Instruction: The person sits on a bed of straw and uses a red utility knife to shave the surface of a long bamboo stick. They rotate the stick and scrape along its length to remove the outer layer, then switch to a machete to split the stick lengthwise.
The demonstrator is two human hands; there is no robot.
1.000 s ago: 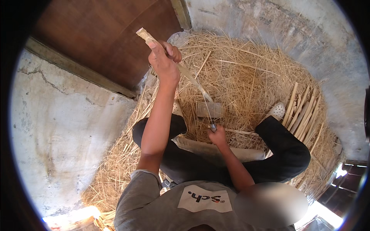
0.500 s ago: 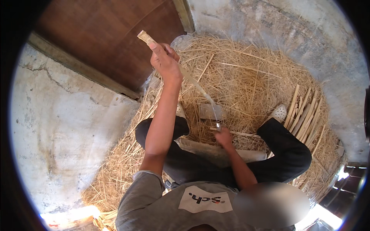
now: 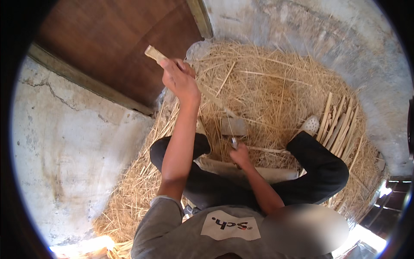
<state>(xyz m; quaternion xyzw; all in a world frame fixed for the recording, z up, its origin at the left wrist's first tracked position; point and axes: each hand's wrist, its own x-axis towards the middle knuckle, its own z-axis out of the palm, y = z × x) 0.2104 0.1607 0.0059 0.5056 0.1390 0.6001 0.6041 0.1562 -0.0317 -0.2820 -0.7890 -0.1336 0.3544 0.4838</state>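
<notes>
The pale strip (image 3: 155,54) slants from beyond and left of the grey block (image 3: 240,127) down toward its far edge, held near its upper end in the left hand (image 3: 181,82). On the block's near side, the right hand (image 3: 240,155) is closed around the handle of a knife (image 3: 234,142), its thin blade crossing above the block; straw (image 3: 276,99) surrounds the block, with sticks (image 3: 340,127) to its right.

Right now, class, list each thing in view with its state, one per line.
Left hand: closed on pale strip
Pale strip: held slanting
Right hand: closed on knife
Knife: blade bare
Grey block: lying amid straw
Straw: loose, scattered
Sticks: lying side by side
Left wall: cracked
</notes>
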